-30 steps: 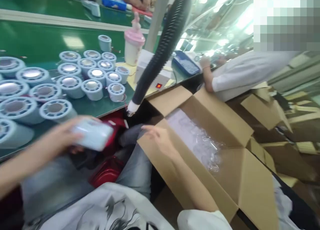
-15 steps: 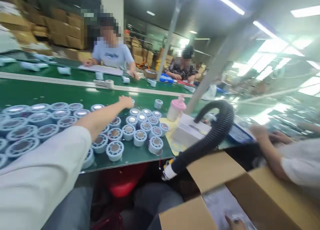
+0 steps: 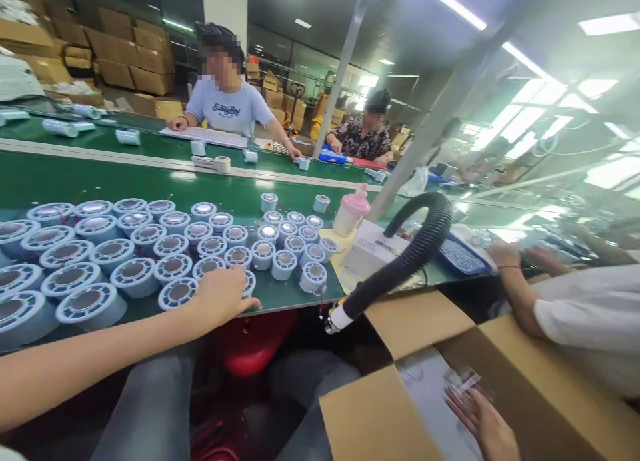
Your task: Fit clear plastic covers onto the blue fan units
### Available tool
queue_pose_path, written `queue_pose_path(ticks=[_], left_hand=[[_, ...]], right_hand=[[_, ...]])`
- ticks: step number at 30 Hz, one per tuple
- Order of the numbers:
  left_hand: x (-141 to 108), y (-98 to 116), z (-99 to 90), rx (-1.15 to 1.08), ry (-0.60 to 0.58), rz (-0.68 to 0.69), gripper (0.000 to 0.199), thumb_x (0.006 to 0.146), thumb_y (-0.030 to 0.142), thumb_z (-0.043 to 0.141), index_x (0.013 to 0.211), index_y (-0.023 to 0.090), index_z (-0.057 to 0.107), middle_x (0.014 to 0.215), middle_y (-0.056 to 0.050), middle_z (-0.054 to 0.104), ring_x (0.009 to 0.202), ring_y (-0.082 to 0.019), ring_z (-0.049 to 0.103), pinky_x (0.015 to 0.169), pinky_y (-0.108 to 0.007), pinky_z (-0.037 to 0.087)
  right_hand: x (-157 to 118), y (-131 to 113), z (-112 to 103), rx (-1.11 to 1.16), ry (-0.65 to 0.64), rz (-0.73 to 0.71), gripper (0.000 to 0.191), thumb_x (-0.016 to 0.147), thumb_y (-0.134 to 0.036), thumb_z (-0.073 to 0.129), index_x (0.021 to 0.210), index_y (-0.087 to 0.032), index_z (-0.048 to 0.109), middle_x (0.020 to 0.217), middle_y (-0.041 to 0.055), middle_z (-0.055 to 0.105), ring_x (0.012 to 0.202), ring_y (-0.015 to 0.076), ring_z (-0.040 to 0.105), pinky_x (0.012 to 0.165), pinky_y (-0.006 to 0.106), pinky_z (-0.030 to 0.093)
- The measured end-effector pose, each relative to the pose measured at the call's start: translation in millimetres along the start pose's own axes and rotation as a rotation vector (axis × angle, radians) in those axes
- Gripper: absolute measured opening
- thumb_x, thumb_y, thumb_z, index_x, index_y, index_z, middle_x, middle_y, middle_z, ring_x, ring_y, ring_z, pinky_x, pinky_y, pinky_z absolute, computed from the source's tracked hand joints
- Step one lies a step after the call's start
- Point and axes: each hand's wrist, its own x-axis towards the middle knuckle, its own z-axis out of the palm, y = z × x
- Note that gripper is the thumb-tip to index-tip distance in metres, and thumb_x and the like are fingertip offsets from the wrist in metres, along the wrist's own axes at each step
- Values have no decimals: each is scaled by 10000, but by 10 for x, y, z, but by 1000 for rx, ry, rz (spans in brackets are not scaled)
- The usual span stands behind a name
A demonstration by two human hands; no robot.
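My left hand (image 3: 225,297) is over the near edge of the green table, in front of a light blue round part (image 3: 249,283) that it partly covers. Its thumb is stretched away from the other fingers. Many more blue round parts (image 3: 133,274) with metallic discs stand in rows to its left and behind it. Down in the open cardboard box (image 3: 400,324) at the lower right is my right hand (image 3: 480,414), fingers spread. A small clear item (image 3: 465,383) lies at its fingertips, blurred; whether the hand holds it is unclear.
A black ribbed hose (image 3: 405,267) arches over the table edge beside a white box (image 3: 373,247) and a pink-lidded bottle (image 3: 351,211). A blue tray (image 3: 463,255) lies further right. Two people sit across the table; another person's arms reach in at the right.
My left hand has come back from the far blue part to the table's near edge. My right hand shows more inside the box, with a clear item near it. The person across reaches further right.
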Motion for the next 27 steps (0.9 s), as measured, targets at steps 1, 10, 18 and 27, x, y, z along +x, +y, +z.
queue_pose_path(ticks=[1,10,18,27], left_hand=[[-3,2,33,-17,1,-32,546,781,558,535,982,59,628,853,-238,673,850,-396,645,661,-383,452],[-447,-166,144,-1320,-408,42,472,677,423,595,1073,212,446,877,-41,636,686,-195,600,585,-290,479],[-602,200,641,-1821,-1018,-144,335,786,463,593,865,138,614,767,-47,624,510,-108,547,331,-176,362],[-504,273,674,-1398,-1222,150,859,701,870,209,914,133,596,567,13,497,346,-61,315,276,-181,194]], right_hand=[[-91,-120,85,34,35,-9,520,512,-671,654,747,-208,618,807,149,705,857,426,688,930,561,493],[-1247,-800,941,422,-608,69,423,740,-615,588,612,-217,651,1147,144,677,1116,312,605,998,490,433],[-1862,-1006,1586,-64,-970,-484,420,832,-424,589,1230,-292,583,1242,112,554,1066,278,600,906,464,492],[-2011,-1133,1911,-975,-636,-1121,575,777,-180,589,1336,-290,505,1370,131,463,1019,294,542,756,407,548]])
